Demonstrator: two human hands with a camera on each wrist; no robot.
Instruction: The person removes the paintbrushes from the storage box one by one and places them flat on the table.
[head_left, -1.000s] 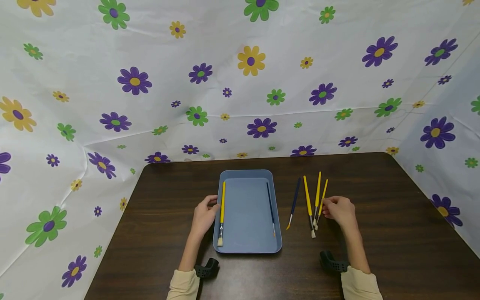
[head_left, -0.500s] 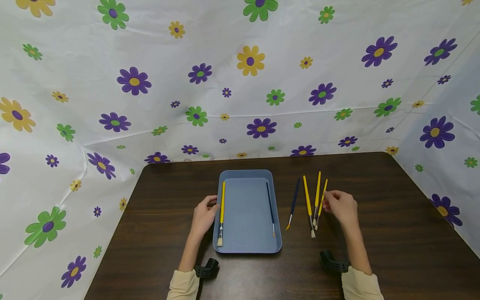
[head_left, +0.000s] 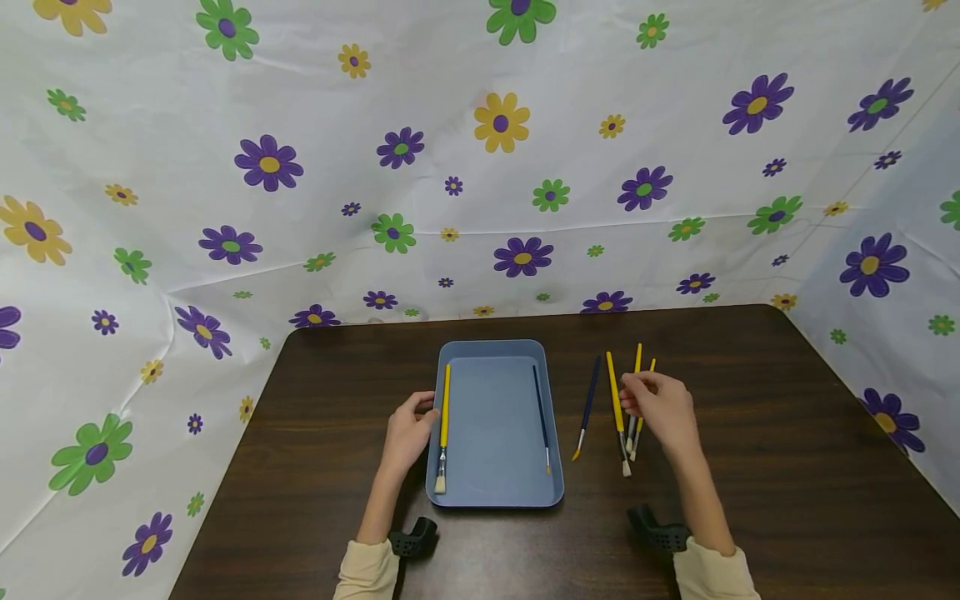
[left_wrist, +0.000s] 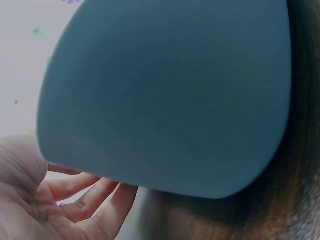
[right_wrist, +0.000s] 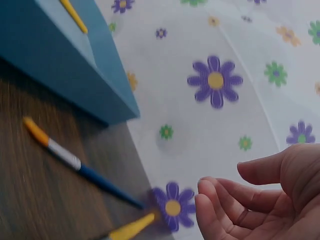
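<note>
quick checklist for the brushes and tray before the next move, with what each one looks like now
1. Right hand empty: ok, the right wrist view shows nothing held.
2. Tray lying flat on the table: ok.
3. Room left in the tray: ok, bare floor lies between the long yellow brush and the thin dark brush.
4. Left hand at the tray's left edge: ok; how firmly it steadies it: cannot tell.
5. Three loose yellow brushes well separated: not ok, their bristle ends bunch close together.
</note>
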